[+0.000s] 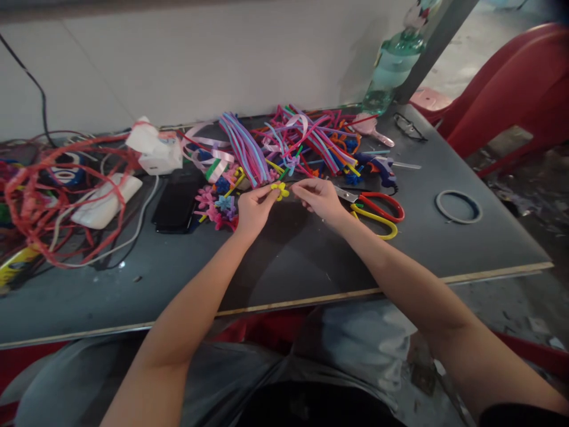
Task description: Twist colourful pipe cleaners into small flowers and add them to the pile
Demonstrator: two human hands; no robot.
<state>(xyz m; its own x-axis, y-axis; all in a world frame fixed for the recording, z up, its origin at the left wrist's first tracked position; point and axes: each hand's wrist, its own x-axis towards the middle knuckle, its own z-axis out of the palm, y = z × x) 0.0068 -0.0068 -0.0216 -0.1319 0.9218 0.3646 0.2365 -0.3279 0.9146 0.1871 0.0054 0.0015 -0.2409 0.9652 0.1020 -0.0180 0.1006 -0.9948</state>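
Fingertip grip, left hand (253, 210) on yellow flower (280, 188), right hand (317, 198) beside

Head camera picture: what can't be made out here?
In the head view:
- yellow flower: too small to tell its make; left hand pinches it, fingers cover part.
- right hand: what it pinches is too small.
- scissors: blade tips hidden behind right hand.
- bottle: top cut off by upper edge.
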